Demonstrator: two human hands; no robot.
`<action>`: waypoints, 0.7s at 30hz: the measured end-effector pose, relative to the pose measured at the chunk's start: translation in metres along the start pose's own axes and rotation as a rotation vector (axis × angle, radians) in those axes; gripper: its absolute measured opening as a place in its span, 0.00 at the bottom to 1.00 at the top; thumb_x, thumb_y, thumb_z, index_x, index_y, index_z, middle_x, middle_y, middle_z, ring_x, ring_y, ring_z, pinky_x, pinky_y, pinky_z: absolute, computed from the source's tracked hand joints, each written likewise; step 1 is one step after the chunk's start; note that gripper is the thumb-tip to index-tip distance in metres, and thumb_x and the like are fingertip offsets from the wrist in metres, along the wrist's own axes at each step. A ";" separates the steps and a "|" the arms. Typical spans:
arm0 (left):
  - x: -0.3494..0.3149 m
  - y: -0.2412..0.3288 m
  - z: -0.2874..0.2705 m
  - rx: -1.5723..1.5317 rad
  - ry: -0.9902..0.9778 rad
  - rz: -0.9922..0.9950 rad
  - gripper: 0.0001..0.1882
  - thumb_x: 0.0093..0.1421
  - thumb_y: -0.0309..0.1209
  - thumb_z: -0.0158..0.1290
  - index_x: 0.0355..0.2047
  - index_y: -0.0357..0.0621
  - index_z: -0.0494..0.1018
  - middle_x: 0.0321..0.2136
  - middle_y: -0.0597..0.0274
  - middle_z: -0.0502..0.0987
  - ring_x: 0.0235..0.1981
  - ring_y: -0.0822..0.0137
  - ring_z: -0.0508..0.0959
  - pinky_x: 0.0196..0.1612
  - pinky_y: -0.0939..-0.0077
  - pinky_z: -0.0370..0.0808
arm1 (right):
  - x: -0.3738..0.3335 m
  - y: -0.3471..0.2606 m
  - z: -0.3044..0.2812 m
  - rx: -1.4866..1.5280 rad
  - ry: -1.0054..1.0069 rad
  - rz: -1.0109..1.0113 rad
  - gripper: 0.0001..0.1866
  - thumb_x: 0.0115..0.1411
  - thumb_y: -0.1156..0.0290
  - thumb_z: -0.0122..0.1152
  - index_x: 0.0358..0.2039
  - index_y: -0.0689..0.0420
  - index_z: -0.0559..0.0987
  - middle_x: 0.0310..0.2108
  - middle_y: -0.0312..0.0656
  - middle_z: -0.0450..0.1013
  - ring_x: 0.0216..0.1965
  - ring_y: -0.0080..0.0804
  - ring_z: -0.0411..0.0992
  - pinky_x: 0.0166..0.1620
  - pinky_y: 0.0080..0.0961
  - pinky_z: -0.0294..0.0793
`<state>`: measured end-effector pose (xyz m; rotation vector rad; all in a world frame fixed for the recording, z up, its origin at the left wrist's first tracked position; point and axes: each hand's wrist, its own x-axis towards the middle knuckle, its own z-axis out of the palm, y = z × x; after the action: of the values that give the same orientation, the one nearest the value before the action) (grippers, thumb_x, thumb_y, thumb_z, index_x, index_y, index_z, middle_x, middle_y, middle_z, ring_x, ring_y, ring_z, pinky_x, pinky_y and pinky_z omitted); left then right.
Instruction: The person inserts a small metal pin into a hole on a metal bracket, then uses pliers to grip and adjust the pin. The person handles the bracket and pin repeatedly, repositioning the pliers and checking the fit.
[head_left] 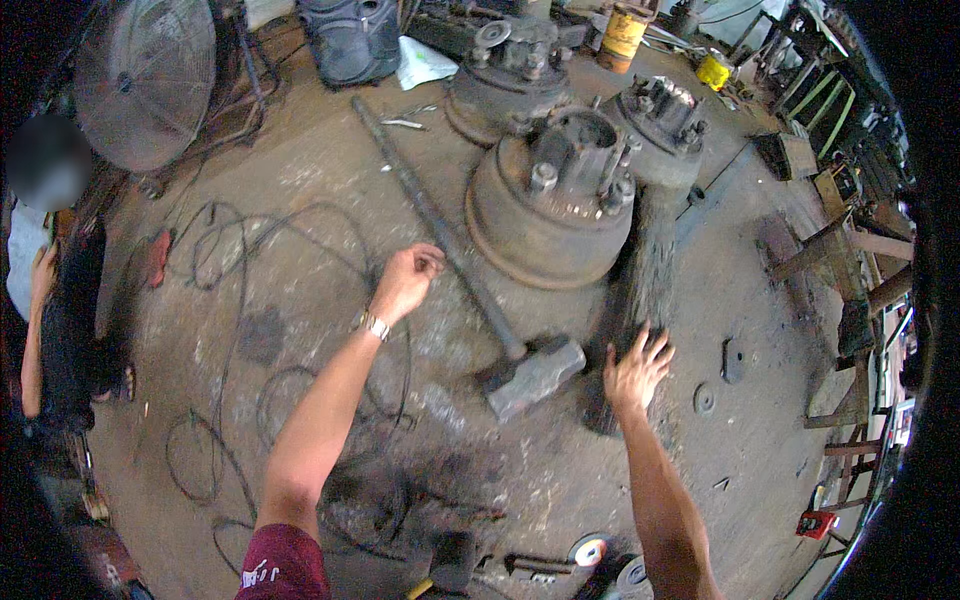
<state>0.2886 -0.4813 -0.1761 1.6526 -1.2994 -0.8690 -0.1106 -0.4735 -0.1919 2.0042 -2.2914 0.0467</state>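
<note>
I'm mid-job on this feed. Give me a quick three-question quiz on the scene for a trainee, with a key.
1. Multiple choice: which of these is nearest the left hand?
A) the large round fan
B) the sledgehammer
C) the yellow bucket

2. True or false: the right hand has its fingers spread apart.

3. Fill in left or right: from the wearer's viewpoint, the rough dark beam lies to the ____ of the nearest bolted metal drum.

Key:
1. B; its handle lies beside that hand.
2. True.
3. Right.
</note>
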 end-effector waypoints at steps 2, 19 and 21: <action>0.072 -0.015 0.000 0.296 0.091 0.003 0.09 0.61 0.25 0.53 0.42 0.40 0.76 0.33 0.55 0.82 0.37 0.62 0.82 0.41 0.69 0.77 | 0.002 -0.004 -0.002 -0.053 -0.067 0.000 0.44 0.65 0.46 0.52 0.72 0.57 0.49 0.71 0.62 0.43 0.68 0.71 0.46 0.66 0.62 0.52; 0.346 -0.060 -0.004 0.913 0.033 -0.207 0.43 0.54 0.29 0.58 0.68 0.39 0.50 0.70 0.52 0.52 0.68 0.47 0.57 0.67 0.48 0.61 | 0.013 0.000 0.003 -0.038 -0.248 0.041 0.49 0.58 0.49 0.62 0.70 0.62 0.50 0.70 0.67 0.38 0.69 0.78 0.37 0.65 0.68 0.48; 0.365 -0.057 -0.013 0.933 0.006 -0.240 0.44 0.56 0.33 0.55 0.70 0.41 0.47 0.73 0.55 0.46 0.70 0.47 0.55 0.68 0.46 0.58 | 0.011 0.003 0.010 -0.093 -0.228 0.015 0.51 0.55 0.50 0.64 0.70 0.62 0.50 0.70 0.68 0.38 0.68 0.79 0.37 0.65 0.70 0.47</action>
<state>0.4038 -0.8288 -0.2308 2.5572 -1.6491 -0.3718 -0.1156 -0.4852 -0.2008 2.0393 -2.3894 -0.2973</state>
